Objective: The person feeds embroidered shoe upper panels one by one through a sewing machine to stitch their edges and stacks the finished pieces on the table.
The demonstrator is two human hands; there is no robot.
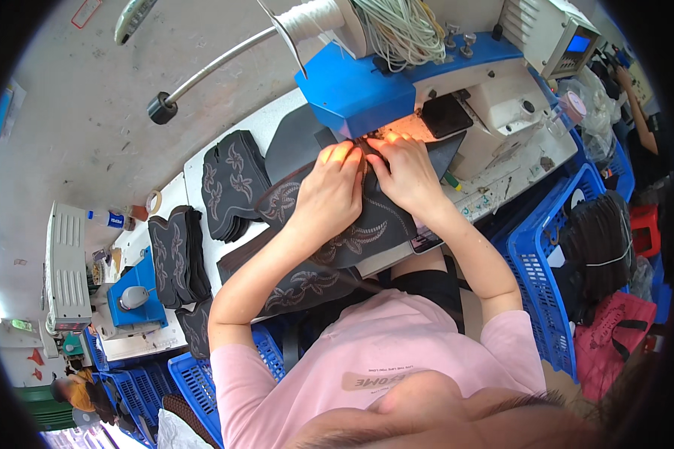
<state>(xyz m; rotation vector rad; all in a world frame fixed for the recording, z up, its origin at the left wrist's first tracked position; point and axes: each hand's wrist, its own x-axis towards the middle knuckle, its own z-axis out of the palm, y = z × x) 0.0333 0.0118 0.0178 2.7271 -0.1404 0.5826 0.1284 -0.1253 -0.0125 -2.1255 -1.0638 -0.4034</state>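
A dark leather piece (378, 230) with pale decorative stitching lies under the lit head of a blue and white sewing machine (359, 93). My left hand (331, 187) grips the piece near its far edge, fingertips close to the needle area. Beside it, my right hand (408, 176) pinches the same piece, with thumb and fingers pressed together by the light. The needle itself is hidden behind my fingers and the machine head. More stitched leather (303, 290) hangs off the table's front edge below my left forearm.
Stacks of stitched dark pieces (232, 183) (178, 258) lie on the left of the table. A white thread spool (314, 19) sits above the machine. Blue crates (543, 273) with bundled dark pieces (597, 238) stand at right. Another blue machine (135, 295) is at far left.
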